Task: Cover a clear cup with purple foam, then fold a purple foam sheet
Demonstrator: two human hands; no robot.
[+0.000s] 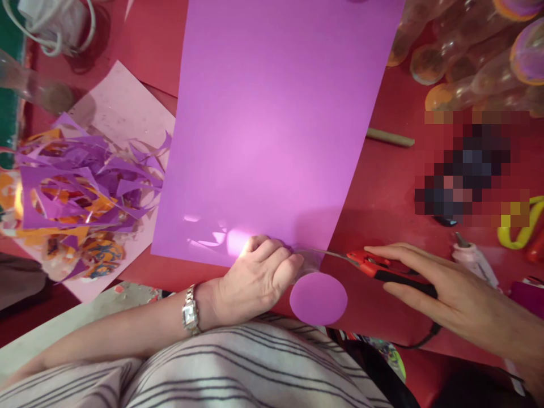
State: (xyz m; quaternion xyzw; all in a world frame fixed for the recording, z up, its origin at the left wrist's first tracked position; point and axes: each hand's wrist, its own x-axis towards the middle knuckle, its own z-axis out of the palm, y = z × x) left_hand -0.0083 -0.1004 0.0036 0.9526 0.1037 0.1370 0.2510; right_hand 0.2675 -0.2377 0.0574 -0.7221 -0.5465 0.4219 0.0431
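My left hand (261,277) is closed in a fist at the near edge of a large purple sheet (263,130). It grips a clear plastic bottle (312,259), mostly hidden by the fingers, whose end bears a round purple disc (318,299). My right hand (425,283) lies over a red-and-black-handled tool (365,263) with a thin metal tip pointing left towards the bottle. Its fingers are stretched out and spread, with thumb and forefinger on either side of the handle and not wrapped round it. I cannot tell the tool's exact kind.
Purple and orange scraps (85,181) are heaped on a pale pink sheet (123,96) at left. Several clear bottles (471,68) with coloured ends lie at upper right. A glue gun-like pale tool (474,263), a stick (391,137) and a yellow handle (516,232) rest on the red table (382,187).
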